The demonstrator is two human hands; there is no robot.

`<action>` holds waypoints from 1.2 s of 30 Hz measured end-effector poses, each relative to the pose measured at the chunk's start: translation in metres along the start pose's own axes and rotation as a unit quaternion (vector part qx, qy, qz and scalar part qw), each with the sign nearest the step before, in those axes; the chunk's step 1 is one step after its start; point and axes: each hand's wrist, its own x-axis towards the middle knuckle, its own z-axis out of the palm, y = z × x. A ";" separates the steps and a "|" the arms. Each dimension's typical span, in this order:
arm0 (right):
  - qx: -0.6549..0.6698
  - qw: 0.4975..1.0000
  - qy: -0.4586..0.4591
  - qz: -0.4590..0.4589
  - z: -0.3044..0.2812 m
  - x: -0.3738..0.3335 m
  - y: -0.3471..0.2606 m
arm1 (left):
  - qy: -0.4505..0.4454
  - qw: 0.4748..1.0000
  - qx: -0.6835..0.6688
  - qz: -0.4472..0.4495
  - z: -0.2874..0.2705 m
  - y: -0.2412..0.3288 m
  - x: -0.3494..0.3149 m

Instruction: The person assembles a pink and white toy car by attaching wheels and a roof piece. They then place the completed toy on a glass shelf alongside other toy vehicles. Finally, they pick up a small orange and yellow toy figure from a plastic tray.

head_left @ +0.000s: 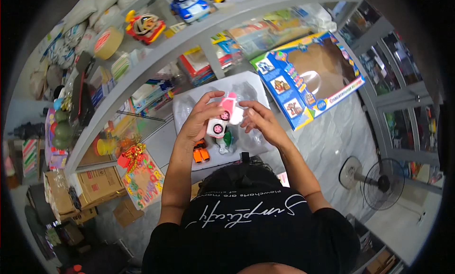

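Observation:
My left hand grips a pink and white toy car with dark, pink-hubbed wheels, held tilted. A white part juts from its right side. Close to that part is my right hand, its fingers curved and apart; whether a fingertip touches the toy I cannot tell. Beneath both hands lies a white moulded plastic tray with hollows. An orange toy vehicle rests in its near left part. Beside it, below the held car, sits a green and grey toy, partly covered.
An opened blue toy box with a clear window lies right of the tray. Behind runs a grey-framed shelf carrying a blue toy car. A standing fan is at right; cardboard boxes are at left.

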 end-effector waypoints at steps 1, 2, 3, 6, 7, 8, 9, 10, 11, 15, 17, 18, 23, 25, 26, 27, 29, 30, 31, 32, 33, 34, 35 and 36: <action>0.061 0.998 -0.024 0.019 -0.005 0.002 -0.006 | -0.004 0.998 0.068 0.003 0.012 0.000 0.006; 0.037 0.999 -0.018 0.008 -0.008 0.000 -0.010 | -0.009 0.991 0.135 0.007 0.022 0.000 0.011; 0.010 1.000 -0.012 -0.004 -0.011 0.000 -0.015 | -0.021 0.981 0.192 0.033 0.033 0.001 0.017; 0.086 0.996 0.024 -0.009 -0.027 -0.008 -0.019 | -0.057 0.991 0.121 0.002 0.047 0.006 0.034; 0.139 0.989 0.050 -0.024 -0.028 -0.013 -0.024 | -0.074 0.997 0.010 0.010 0.055 0.006 0.038; 0.191 0.978 0.075 -0.040 -0.030 -0.017 -0.026 | -0.081 0.996 0.038 0.030 0.059 0.003 0.039; 0.238 0.967 0.069 -0.057 -0.035 -0.019 -0.027 | -0.090 0.992 0.067 0.052 0.064 0.002 0.039; 0.251 0.961 0.084 -0.077 -0.036 -0.024 -0.027 | -0.100 0.988 0.095 0.074 0.070 0.002 0.037; 0.264 0.954 0.099 -0.098 -0.035 -0.030 -0.027 | -0.110 0.977 0.153 0.098 0.075 0.003 0.031; 0.277 0.940 0.139 -0.144 -0.028 -0.042 -0.025 | -0.115 0.978 0.143 0.103 0.092 0.002 0.016; 0.251 0.941 0.164 -0.159 -0.019 -0.045 -0.026 | -0.121 0.976 0.139 0.114 0.088 0.004 0.015; 0.233 0.943 0.171 -0.165 -0.013 -0.047 -0.029 | -0.122 0.976 0.134 0.121 0.085 0.004 0.014; 0.151 0.955 0.186 -0.174 0.013 -0.047 -0.029 | -0.115 0.981 0.105 0.114 0.065 0.009 0.000; 0.139 0.959 0.180 -0.169 0.022 -0.045 -0.028 | -0.115 0.985 0.079 0.104 0.056 0.007 -0.005; 0.134 0.961 0.177 -0.166 0.026 -0.044 -0.027 | -0.118 0.986 0.066 0.095 0.049 0.006 -0.007; 0.117 0.961 0.177 -0.179 0.031 -0.043 -0.024 | -0.121 0.988 0.052 0.087 0.044 0.005 -0.008; 0.148 0.962 0.164 -0.158 0.038 -0.044 -0.024 | -0.122 0.991 0.018 0.051 0.034 0.004 -0.010; 0.167 0.962 0.156 -0.151 0.042 -0.043 -0.025 | -0.122 0.992 0.006 0.034 0.030 0.006 -0.010; 0.137 0.968 0.151 -0.146 0.045 -0.044 -0.027 | -0.117 0.993 0.015 0.026 0.025 0.004 -0.009; 0.119 0.972 0.154 -0.132 0.046 -0.044 -0.026 | -0.117 0.993 0.008 0.019 0.023 0.005 -0.011; 0.101 0.975 0.160 -0.119 0.046 -0.045 -0.023 | -0.120 0.993 0.003 0.011 0.021 0.006 -0.012; 0.084 0.977 0.166 -0.106 0.046 -0.045 -0.021 | -0.124 0.992 -0.002 0.003 0.021 0.006 -0.013; 0.087 0.973 0.178 -0.114 0.049 -0.046 -0.021 | -0.128 0.992 -0.008 0.007 0.020 0.005 -0.013; 0.089 0.970 0.191 -0.122 0.052 -0.047 -0.019 | -0.132 0.991 -0.015 0.011 0.020 0.003 -0.011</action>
